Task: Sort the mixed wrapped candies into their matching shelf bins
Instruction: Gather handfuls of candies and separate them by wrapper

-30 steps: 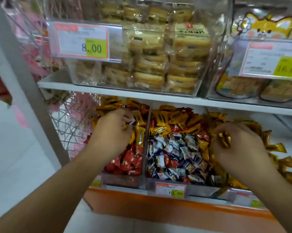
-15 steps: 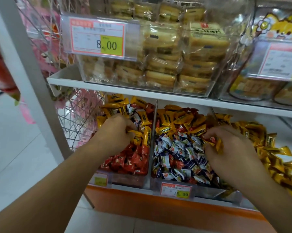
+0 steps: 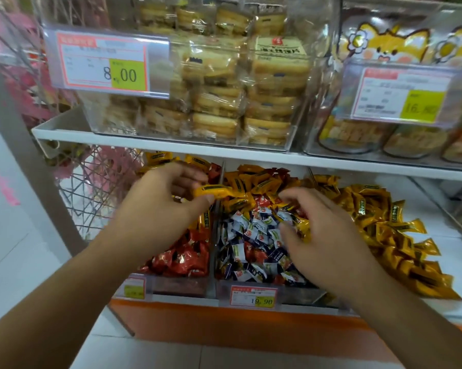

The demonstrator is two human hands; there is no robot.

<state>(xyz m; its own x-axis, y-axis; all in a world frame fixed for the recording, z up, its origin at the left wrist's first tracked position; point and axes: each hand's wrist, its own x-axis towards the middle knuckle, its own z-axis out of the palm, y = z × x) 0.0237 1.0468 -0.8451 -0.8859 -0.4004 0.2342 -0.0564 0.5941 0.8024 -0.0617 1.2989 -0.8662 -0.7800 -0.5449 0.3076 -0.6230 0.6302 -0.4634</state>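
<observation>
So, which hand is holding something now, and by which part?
The left hand pinches a yellow candy by its left end. The right hand grips yellow candies in its curled fingers.

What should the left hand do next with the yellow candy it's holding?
Probably carry it right, across the middle bin, and drop it on the yellow pile. The left hand pinches a yellow candy above the divider, and the right side holds mostly matching yellow wrappers.

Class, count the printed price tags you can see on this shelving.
4. One reading 8.00 on the upper left bin, one reading 16 on the upper right bin, a small tag under the red candies, and one reading 19.90 under the middle bin. The arms may hide others.
</observation>
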